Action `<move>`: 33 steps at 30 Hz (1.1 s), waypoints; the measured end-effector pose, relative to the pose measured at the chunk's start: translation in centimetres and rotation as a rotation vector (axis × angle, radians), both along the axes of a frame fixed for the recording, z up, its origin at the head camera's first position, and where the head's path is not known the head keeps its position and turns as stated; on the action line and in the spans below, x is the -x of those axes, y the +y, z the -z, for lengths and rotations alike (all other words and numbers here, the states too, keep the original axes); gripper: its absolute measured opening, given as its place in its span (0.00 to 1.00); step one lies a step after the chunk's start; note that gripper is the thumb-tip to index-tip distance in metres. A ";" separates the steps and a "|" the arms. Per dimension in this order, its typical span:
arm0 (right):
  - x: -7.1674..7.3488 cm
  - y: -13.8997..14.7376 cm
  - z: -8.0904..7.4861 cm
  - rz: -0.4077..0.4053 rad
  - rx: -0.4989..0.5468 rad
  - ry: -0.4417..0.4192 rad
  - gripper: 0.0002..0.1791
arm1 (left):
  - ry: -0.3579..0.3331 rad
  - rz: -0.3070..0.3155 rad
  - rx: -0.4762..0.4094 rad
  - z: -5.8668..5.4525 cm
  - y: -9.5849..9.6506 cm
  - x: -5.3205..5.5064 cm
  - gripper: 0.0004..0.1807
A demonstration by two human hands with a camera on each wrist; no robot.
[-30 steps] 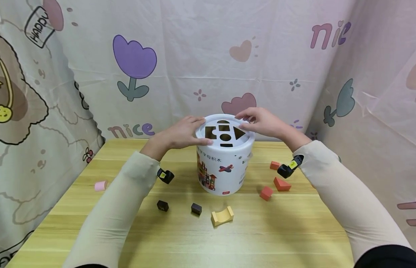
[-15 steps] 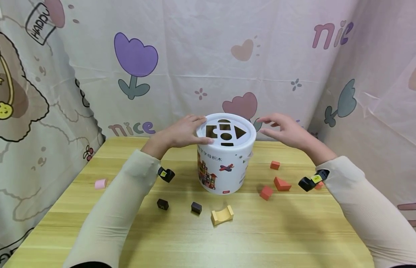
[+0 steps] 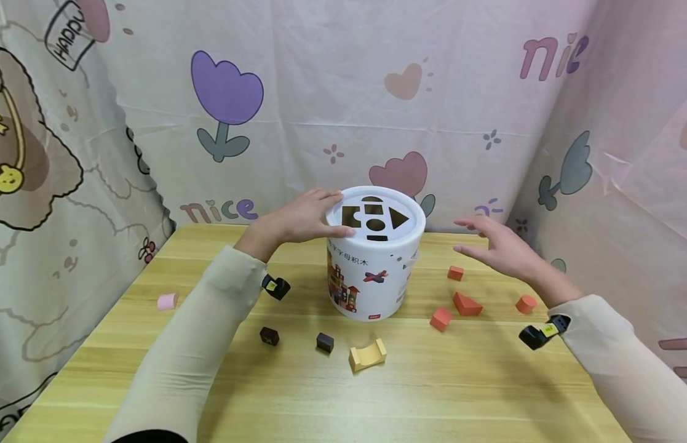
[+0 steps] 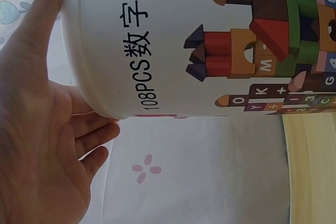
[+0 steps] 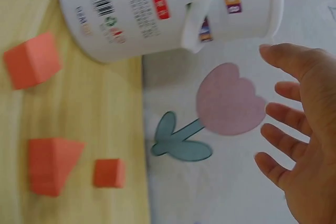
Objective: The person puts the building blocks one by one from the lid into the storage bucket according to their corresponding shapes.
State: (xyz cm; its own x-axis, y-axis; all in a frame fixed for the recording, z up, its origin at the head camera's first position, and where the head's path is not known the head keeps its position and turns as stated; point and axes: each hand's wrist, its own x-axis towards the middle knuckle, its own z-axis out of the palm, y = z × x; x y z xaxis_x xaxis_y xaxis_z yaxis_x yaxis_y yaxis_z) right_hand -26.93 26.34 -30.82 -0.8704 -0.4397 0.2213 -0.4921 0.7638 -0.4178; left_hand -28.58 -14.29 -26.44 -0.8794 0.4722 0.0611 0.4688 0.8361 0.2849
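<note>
A white toy-block bucket [image 3: 354, 261] stands upright on the table, its lid [image 3: 354, 234] cut with shaped holes. My left hand [image 3: 299, 218] holds the bucket's left rim, thumb along the front of the lid and fingers round the back. In the left wrist view, fingertips [image 4: 100, 129] meet the rim beside a printed block castle. My right hand [image 3: 500, 246] hovers to the right of the bucket, fingers spread and holding nothing. Below it lie a red wedge block [image 3: 467, 304], two small red blocks, one a cube [image 3: 440, 319] and one farther back [image 3: 456, 272], and a red cylinder [image 3: 526, 304].
In front of the bucket sit two black blocks, one at left [image 3: 269, 336] and one nearer the middle [image 3: 325, 343], plus a yellow arch-shaped block [image 3: 368, 355]. A pink cylinder [image 3: 167, 301] lies far left. A printed curtain [image 3: 321, 80] hangs behind the wooden table [image 3: 432, 387].
My right hand has left the lid's right rim and moved right and down, its fingers spreading. The red cylinder has come into full view. My left hand has stayed on the bucket.
</note>
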 end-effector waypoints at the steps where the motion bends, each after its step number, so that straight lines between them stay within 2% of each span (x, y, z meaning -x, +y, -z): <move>1: -0.2 0.3 0.4 0.016 -0.010 0.003 0.34 | 0.001 0.000 0.000 0.0 0.0 0.0 0.59; 9: -0.9 3.1 3.9 0.077 -0.098 0.085 0.35 | 0.002 0.004 0.000 0.1 0.0 0.2 0.59; 24: -1.8 7.7 8.8 0.176 -0.162 0.046 0.36 | -0.003 0.007 -0.012 0.1 -0.1 0.2 0.59; 33: -2.1 9.7 10.4 0.184 -0.178 0.077 0.26 | -0.023 0.001 -0.021 0.0 0.0 0.2 0.60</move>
